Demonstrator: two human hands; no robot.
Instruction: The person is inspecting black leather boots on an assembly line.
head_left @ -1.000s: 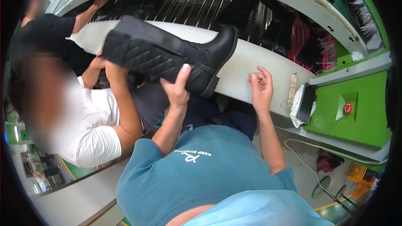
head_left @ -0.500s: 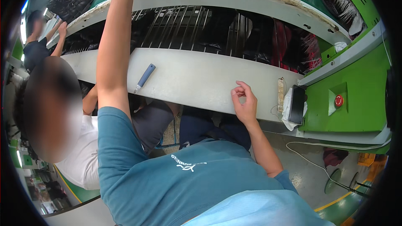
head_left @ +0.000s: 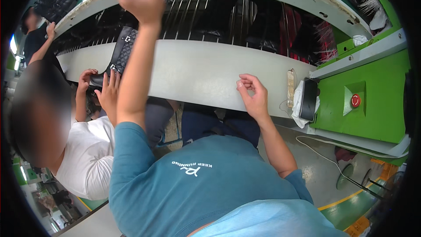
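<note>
My left hand (head_left: 142, 0) is raised at the top edge over the slatted rollers. Slightly blurred, it shows a gap between thumb and fingers and nothing in it; its fingertips are partly cut off. Over the front edge of the white tabletop (head_left: 197, 63), my right hand (head_left: 254, 96) stays loosely curled and empty, thumb apart from the fingers. Left of my left forearm stands a tall black quilted boot (head_left: 120, 52) with silver buckles. A co-worker's hands (head_left: 109, 92) are at its foot end, and my forearm covers part of its side.
The roller conveyor (head_left: 184, 15) behind the tabletop carries dark items. At right are a black phone-like object (head_left: 310, 105) on white cloth, a worn strip (head_left: 290, 88) and a green machine (head_left: 351, 101) with a red button (head_left: 355, 100). A co-worker in white (head_left: 87, 158) sits close at left.
My left arm has drawn back, bringing the hand into view. The black boot now lies at the co-worker's hands. The blue-handled knife on the tabletop is no longer visible. My right hand barely moved.
</note>
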